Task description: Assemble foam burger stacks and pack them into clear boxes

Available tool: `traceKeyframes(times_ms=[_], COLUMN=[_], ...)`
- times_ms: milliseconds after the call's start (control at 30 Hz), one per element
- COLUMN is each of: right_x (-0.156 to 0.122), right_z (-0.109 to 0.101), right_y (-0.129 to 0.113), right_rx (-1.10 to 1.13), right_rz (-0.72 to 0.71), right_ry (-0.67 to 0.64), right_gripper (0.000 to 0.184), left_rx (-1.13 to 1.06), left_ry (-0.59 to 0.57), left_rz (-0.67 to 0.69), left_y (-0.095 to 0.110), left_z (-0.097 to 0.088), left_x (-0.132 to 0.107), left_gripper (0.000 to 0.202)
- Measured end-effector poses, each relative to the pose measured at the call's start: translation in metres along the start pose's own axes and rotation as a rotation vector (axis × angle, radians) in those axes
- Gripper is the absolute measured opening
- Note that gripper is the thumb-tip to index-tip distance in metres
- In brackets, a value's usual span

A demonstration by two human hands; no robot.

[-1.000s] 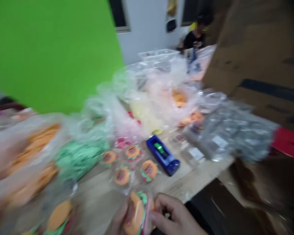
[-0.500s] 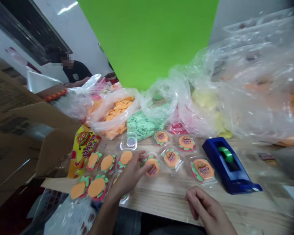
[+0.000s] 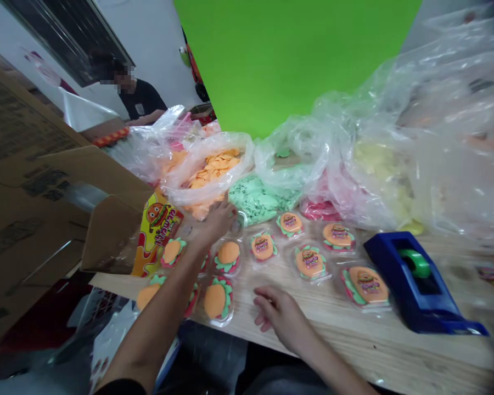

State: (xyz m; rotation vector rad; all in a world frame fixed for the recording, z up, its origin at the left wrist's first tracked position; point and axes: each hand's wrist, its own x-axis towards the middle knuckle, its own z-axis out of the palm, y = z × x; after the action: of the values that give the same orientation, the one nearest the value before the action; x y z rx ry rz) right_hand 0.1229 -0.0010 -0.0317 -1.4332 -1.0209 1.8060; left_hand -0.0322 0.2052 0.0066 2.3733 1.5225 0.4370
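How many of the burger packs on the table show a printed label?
5: back pair, middle pair, and one pack beside the tape dispenser. The left arm may hide others.

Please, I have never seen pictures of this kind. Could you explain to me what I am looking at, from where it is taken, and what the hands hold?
There is no machine here: someone works with two bare hands. One camera, worn on the head, looks forward and down, so there is only one view. The left hand reaches across the table to a clear tray beside a bag of orange pieces; whether it grips anything is unclear. The right hand is open near the table edge and holds nothing. Around them lie burger-shaped packets in rows. A bag of green pieces lies behind, a blue tape dispenser stands at the right, a cardboard box at the left. A co-worker sits far behind.
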Motion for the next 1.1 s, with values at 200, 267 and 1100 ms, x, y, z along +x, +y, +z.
traceKeyframes(times_ms=[200, 267, 1100], right_x=[0.041, 0.045, -0.096], right_z=[0.033, 0.037, -0.061], right_y=[-0.017, -0.019, 0.045], right_rx=[-0.011, -0.029, 0.182], right_rz=[0.154, 0.194, 0.043], right_ry=[-0.106, -0.093, 0.449], right_gripper=[0.023, 0.023, 0.033], left_rx=[-0.106, -0.133, -0.146], left_ry=[-0.031, -0.041, 0.044], left_rz=[0.056, 0.065, 0.317], left_y=[-0.011, -0.018, 0.106], left_z=[-0.002, -0.003, 0.024], left_x=[-0.006, -0.005, -0.134], left_gripper=[0.024, 0.024, 0.037])
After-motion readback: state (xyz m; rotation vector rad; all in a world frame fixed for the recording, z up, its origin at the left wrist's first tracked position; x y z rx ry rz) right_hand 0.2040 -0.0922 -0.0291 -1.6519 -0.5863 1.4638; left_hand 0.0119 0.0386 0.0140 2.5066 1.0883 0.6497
